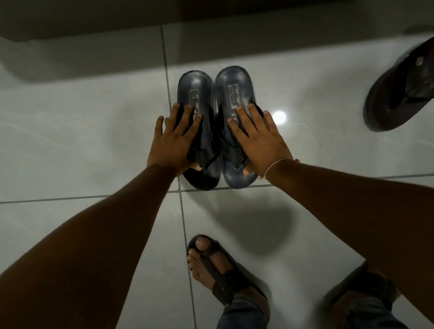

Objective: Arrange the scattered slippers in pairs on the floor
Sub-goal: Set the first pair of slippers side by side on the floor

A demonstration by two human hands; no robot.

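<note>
Two dark blue slippers lie side by side on the pale tiled floor, heels pointing away from me. My left hand [174,142] rests flat on the left slipper [196,88], fingers spread over its strap and thumb tucked under the near end. My right hand [257,138] covers the right slipper [233,84] the same way, with a thread around the wrist. The two slippers touch along their inner edges. A third dark slipper [412,85] lies alone at the far right, tilted and partly cut off by the frame edge.
My own feet in dark sandals stand close behind the pair, one sandalled foot [217,269] at centre bottom, the other [360,291] at lower right. A dark wall base [192,2] runs along the top. A light reflection [279,116] glints beside my right hand.
</note>
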